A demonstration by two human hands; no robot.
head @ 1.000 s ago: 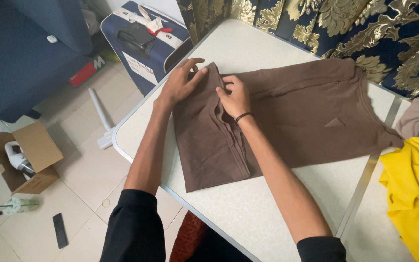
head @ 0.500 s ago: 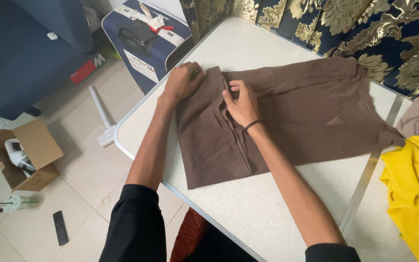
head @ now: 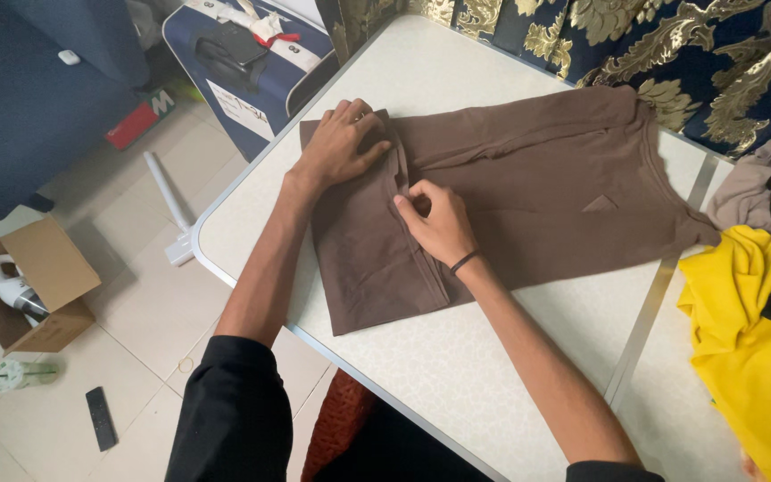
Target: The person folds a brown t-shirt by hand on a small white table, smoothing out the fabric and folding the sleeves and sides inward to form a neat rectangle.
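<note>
White table [head: 457,357] carries brown garment [head: 528,187], spread flat, left end folded over. Yellow cloth [head: 751,357] well right of both hands. Left hand [head: 343,147] flat, fingers spread, pressing the fold's far corner. Right hand [head: 439,223] just beside it, fingertips pinching the folded edge.

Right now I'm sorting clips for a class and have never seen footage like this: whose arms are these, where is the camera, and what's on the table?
The camera sits on a person's head and looks down, so both arms are the wearer's own. A brown garment lies on a white table, its left part folded over. The left hand presses flat on the fold's far corner. The right hand pinches the folded edge. A yellow cloth lies at the right. On the floor are a suitcase, a cardboard box and a remote.
</note>
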